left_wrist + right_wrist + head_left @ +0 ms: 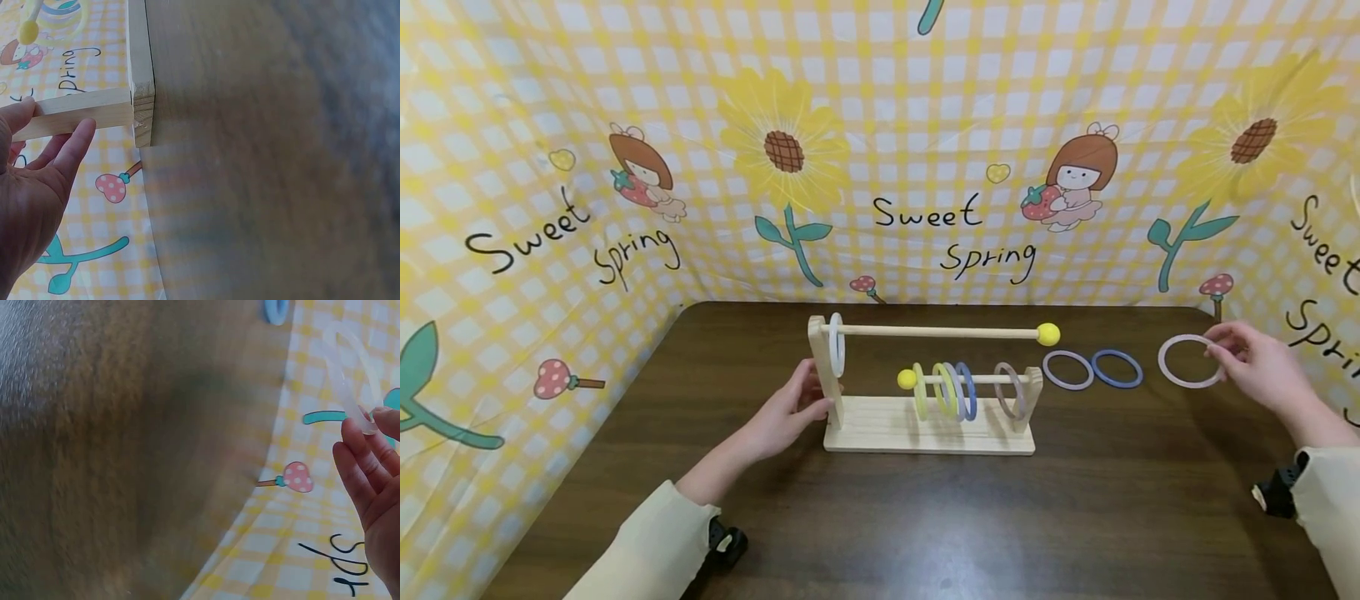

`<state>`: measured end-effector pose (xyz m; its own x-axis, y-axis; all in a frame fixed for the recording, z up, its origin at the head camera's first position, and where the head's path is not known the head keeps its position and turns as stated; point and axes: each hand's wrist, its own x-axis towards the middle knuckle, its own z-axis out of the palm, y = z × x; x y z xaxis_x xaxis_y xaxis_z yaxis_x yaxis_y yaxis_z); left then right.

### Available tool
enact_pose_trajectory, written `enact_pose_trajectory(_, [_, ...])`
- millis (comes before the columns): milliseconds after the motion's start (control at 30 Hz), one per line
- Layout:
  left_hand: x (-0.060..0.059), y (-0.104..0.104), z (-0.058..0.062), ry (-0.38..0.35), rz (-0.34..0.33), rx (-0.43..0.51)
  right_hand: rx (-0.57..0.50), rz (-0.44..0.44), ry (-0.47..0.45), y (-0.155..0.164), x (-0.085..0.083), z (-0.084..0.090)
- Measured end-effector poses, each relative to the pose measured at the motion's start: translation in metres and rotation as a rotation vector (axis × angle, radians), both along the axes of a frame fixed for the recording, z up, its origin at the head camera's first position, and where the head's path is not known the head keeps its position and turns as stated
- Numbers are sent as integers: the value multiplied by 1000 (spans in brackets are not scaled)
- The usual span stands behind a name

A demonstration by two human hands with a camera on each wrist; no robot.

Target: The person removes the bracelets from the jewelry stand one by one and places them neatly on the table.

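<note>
A wooden stand has an upper rod and a lower rod, each tipped with a yellow ball. My left hand grips its left post, thumb on one face and fingers on the other. One whitish ring hangs on the upper rod close to that post. Several yellow-green, blue and pale rings hang on the lower rod. Off to the right, my right hand pinches the edge of a pale translucent ring between thumb and fingers.
Between the stand and my right hand, a lavender ring and a blue ring lie on the dark wooden table. Yellow checked cloth with printed flowers hangs around the table's back and sides.
</note>
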<state>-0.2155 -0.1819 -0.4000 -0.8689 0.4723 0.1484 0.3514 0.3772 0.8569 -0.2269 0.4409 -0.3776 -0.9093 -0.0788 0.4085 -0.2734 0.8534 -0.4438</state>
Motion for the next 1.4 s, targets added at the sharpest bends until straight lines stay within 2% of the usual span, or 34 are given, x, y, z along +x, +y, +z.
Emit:
enact_pose_trajectory(167, [0,0,-1,6,6,-14,6,15,-80,3,-4,-7])
enact_pose_trajectory(333, [-1,-1,-2,4,3,-11,10,26,-123,3,-8,-14])
enact_pose_trajectory(667, [-1,-1,-3,12,11,-27,1,-27,-219,11,-15,-27])
enact_pose_trajectory(1067, [1,-1,-1,20,6,-18,-94,-41,-272,14,-22,-34])
enact_pose_trajectory(1400, [0,-1,-1,20,5,-15,-80,-50,-316,15,-27,-39])
